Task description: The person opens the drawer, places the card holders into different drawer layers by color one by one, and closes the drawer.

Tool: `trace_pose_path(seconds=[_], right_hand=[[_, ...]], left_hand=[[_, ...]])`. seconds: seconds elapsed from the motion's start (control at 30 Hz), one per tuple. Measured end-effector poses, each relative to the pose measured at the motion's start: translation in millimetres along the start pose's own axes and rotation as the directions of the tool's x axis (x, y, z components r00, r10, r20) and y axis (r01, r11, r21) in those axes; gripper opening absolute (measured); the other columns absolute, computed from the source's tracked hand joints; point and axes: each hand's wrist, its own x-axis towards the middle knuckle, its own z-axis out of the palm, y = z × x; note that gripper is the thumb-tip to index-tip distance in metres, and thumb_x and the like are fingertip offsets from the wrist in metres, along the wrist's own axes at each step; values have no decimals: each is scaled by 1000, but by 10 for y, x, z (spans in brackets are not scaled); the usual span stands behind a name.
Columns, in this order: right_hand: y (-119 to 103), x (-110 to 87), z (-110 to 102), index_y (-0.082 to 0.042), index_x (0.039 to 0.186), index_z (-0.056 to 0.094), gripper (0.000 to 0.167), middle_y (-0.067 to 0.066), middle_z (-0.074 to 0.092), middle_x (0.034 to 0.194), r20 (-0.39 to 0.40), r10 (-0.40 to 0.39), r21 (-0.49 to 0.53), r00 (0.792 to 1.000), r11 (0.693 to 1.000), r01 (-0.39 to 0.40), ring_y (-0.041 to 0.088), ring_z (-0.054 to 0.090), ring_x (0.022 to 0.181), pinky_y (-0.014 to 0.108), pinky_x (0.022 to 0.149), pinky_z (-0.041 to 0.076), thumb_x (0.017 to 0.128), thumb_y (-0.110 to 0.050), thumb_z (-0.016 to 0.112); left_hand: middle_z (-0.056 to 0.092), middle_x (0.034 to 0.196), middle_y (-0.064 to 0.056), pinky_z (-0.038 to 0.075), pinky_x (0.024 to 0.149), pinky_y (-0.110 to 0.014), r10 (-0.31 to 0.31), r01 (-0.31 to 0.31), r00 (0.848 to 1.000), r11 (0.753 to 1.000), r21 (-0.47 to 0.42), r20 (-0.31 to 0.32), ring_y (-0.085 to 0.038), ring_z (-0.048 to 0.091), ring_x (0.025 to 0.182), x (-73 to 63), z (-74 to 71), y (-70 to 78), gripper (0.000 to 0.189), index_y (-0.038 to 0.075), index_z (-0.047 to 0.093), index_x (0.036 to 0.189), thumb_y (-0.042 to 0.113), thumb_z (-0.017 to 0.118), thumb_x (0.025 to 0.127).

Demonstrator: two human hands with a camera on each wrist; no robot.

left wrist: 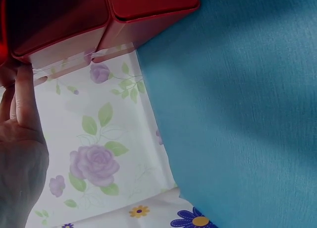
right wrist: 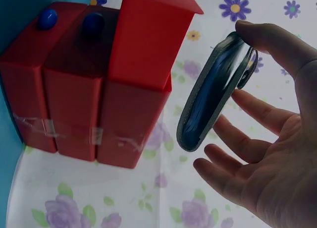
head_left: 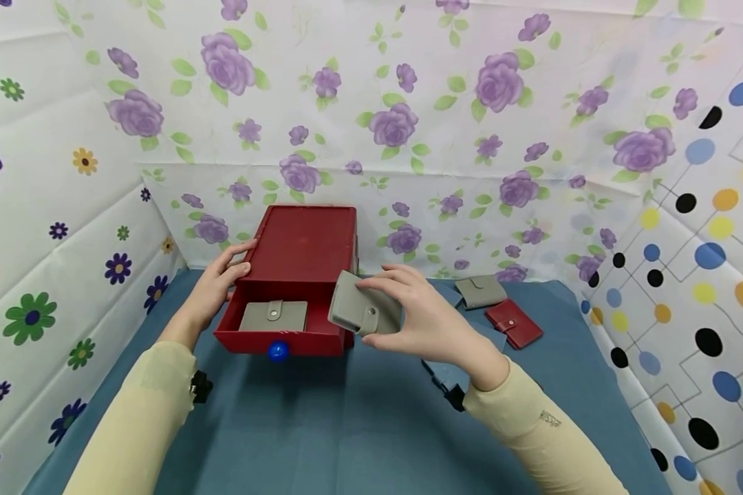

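A red drawer cabinet (head_left: 306,240) stands at the back left with its top drawer (head_left: 241,342) pulled out. Inside that drawer lies a grey wallet (head_left: 256,315) with a snap strap. My left hand (head_left: 207,292) rests against the cabinet's left side, its fingers fairly straight, as the left wrist view also shows. Just right of the drawer, my right hand (head_left: 430,316) pinches a second grey wallet (head_left: 349,299) between thumb and fingers, held up in the air. From the right wrist view, this wallet (right wrist: 200,101) is seen edge-on, with its strap near the thumb.
On the blue tablecloth (head_left: 371,440) at the right lie another grey wallet (head_left: 481,290) and a red wallet (head_left: 514,323). A blue item (head_left: 448,375) is partly hidden under my right forearm. Blue knobs (right wrist: 47,19) jut from the drawers. Patterned cloth walls enclose the table.
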Motion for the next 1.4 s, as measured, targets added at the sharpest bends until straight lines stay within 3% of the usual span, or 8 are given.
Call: trace_pose_path(seconds=[0.2,0.43,0.7,1.4], right_hand=[[-110,170,39,-23,153,61,75,4,55,154,41,1,-21,999,1000,0,26,39,150,54,114,45,87,-42,90],[-170,360,56,-26,154,61,73,0,54,152,77,-1,14,997,1000,0,19,41,144,46,107,51,89,-45,88],[-254,576,147,-25,153,62,72,0,55,152,94,-16,43,995,999,11,20,38,149,48,117,42,89,-45,88],[-278,732,262,-27,153,62,73,0,55,151,122,21,41,992,999,-26,19,40,145,48,114,44,88,-48,87]], left_hand=[[39,167,-19,58,87,-33,-1,1,1000,1000,-1,-1,-19,62,119,-2,3,2,61,33,32,171,46,49,114],[37,169,-17,57,88,-34,-5,5,1000,1000,-13,9,-17,62,119,-1,5,-1,61,34,30,171,45,48,114],[36,169,-18,57,87,-32,1,-1,1000,1000,-18,2,-17,62,119,12,6,8,60,36,31,171,47,48,114],[45,162,-21,57,88,-32,0,0,1000,1000,-23,-2,-15,64,117,14,21,-38,60,38,32,170,48,48,114]])
